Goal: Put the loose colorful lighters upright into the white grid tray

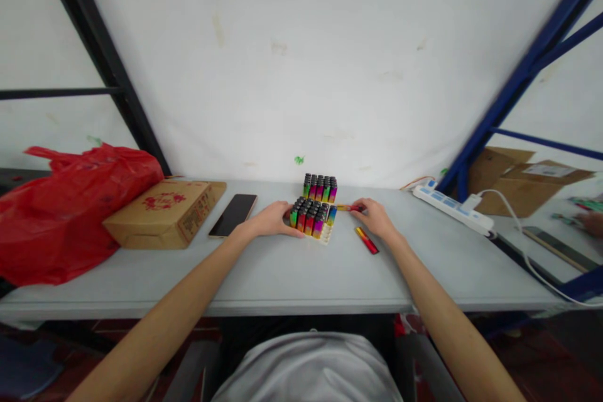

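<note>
Coloured lighters (309,223) with black tops stand upright in rows in a white tray (325,238), whose right-hand slots show bare at the front. My left hand (274,220) is wrapped about the left side of this tray, thumb at its front corner. Between the fingers of my right hand (372,217) is a red and yellow lighter (347,208), lying level, its far end close to the tray's right side. Another red and yellow lighter (367,240) lies flat on the table in front of my right hand. Behind the tray stands a second block of upright lighters (320,188).
Left of my left hand lie a dark phone (233,215), a cardboard box (162,213) and a red plastic bag (70,213). A white power strip (453,208) with a cable is at the right. Beyond the blue frame, another person's hand (592,223) shows near an open carton (522,182).
</note>
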The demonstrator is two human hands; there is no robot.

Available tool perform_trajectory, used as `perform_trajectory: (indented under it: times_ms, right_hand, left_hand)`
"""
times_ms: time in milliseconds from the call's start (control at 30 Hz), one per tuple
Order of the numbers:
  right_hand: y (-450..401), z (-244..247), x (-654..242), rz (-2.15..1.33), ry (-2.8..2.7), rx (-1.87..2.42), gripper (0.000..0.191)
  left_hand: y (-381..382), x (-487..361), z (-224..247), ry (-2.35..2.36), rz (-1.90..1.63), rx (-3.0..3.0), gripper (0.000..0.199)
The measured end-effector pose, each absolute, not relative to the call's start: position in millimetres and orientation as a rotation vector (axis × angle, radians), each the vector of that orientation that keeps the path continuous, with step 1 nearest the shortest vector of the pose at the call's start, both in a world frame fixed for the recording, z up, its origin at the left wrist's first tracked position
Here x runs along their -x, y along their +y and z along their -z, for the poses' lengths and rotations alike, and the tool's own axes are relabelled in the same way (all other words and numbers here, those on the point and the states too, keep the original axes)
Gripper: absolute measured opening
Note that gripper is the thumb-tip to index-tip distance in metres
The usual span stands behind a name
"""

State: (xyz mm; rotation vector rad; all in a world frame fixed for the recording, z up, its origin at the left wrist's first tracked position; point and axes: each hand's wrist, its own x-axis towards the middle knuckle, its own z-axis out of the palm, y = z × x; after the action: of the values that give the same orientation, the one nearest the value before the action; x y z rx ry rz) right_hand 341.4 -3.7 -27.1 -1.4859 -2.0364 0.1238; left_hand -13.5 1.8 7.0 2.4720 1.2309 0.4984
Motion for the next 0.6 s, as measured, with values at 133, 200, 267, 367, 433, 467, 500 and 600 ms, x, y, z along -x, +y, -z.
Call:
perform_trajectory:
  times_ms: [133,200,267,367,433,467,500,600]
  right_hand:
    - [-5.8,25.3,-339.0,-0.184,-1.932,1.468,0.015]
    - [-5.7,24.0,-336.5,-0.279,-1.824,1.435,0.019]
    - [-5.8,21.1,-333.2,-0.384,-1.695,1.369,0.027]
    - [-9.7,13.2,-326.1,-0.54,-1.485,1.237,0.043]
    - [-15.7,6.2,-319.4,-0.693,-1.36,1.14,0.048]
    - [-19.5,2.6,-315.5,-0.78,-1.321,1.09,0.048]
    - [-23.5,-0.8,-311.4,-0.857,-1.299,1.045,0.047]
    - [-33.8,-7.5,-299.5,-0.987,-1.31,1.0,0.045]
  left_hand:
    - [0.2,12.2,-9.5,1.199,-0.491,-2.465,0.07]
    - [-0.1,11.8,-9.8,1.206,-0.492,-2.467,0.069]
    - [0.1,11.8,-9.1,1.22,-0.505,-2.468,0.07]
    - [1.4,12.7,-6.9,1.238,-0.522,-2.458,0.07]
    - [2.8,13.5,-5.2,1.233,-0.516,-2.463,0.069]
    - [3.5,13.9,-4.5,1.226,-0.515,-2.472,0.069]
    - [4.1,14.2,-4.0,1.221,-0.514,-2.483,0.07]
    - [4.4,14.8,-3.6,1.216,-0.517,-2.511,0.071]
